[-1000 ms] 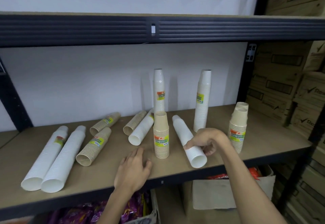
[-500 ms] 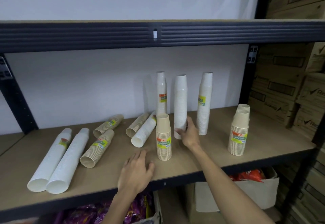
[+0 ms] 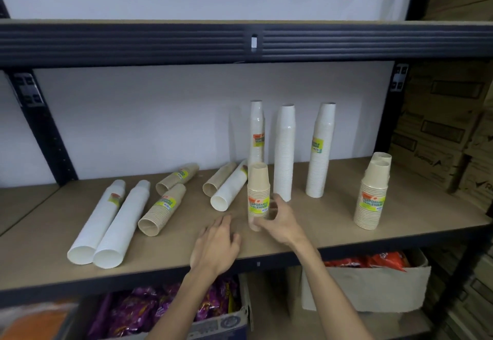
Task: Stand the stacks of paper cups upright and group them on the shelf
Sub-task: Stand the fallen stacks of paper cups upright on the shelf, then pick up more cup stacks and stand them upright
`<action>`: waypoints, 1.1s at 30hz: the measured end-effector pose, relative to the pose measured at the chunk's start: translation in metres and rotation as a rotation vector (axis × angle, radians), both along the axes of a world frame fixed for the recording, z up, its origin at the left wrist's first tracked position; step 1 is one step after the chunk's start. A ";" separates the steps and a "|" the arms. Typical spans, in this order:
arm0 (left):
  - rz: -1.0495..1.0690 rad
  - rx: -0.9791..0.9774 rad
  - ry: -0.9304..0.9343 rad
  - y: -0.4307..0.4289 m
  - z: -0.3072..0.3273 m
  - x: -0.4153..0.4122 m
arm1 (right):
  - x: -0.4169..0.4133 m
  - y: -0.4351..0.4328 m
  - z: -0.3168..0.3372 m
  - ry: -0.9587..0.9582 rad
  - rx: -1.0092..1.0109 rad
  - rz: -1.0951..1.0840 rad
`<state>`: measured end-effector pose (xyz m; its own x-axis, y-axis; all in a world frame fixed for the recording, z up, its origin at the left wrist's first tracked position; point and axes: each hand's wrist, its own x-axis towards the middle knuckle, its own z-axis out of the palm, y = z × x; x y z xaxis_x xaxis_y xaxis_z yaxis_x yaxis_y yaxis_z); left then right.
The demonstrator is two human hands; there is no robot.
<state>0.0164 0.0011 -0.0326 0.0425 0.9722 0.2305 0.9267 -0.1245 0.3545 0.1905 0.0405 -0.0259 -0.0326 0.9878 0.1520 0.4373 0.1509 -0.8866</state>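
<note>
Three tall white cup stacks stand upright at the back: one [image 3: 257, 131], a second [image 3: 285, 152] and a third [image 3: 320, 150]. A short brown stack [image 3: 258, 179] stands in front of them, and my right hand [image 3: 278, 219] curls around its lower part. My left hand [image 3: 216, 243] rests flat on the shelf [image 3: 320, 222], fingers apart. Two short brown stacks [image 3: 372, 198] stand at the right. Lying down are two long white stacks [image 3: 112, 219], three brown stacks, the nearest [image 3: 162, 208], and a white stack [image 3: 230, 190].
The upper shelf beam [image 3: 160, 43] hangs overhead. Dark uprights [image 3: 42, 126] frame the bay. Cardboard boxes [image 3: 440, 126] are stacked at the right. Below the shelf are a box of purple packets [image 3: 160, 310] and a box of red packets [image 3: 373, 281].
My right hand lifted the lying white stack, stood it between the two tall ones, let go, and came back onto the short brown stack. My left hand stayed put.
</note>
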 end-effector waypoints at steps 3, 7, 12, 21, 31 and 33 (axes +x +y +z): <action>-0.018 -0.028 -0.049 -0.001 -0.001 -0.009 | 0.013 0.002 0.003 -0.078 0.076 -0.179; 0.025 -0.057 0.013 0.001 -0.005 -0.044 | 0.060 0.006 -0.002 -0.151 0.087 -0.359; 0.012 -0.069 0.102 0.002 -0.009 -0.078 | 0.068 -0.010 0.008 -0.199 -0.017 -0.396; 0.113 0.022 0.048 0.003 -0.013 -0.076 | -0.079 0.010 0.047 -0.237 0.040 -0.130; 0.190 0.100 0.010 -0.004 -0.010 -0.073 | -0.097 0.055 0.057 0.059 -0.565 0.008; 0.222 0.125 0.002 -0.006 -0.011 -0.072 | -0.084 0.040 0.065 0.084 -0.626 0.074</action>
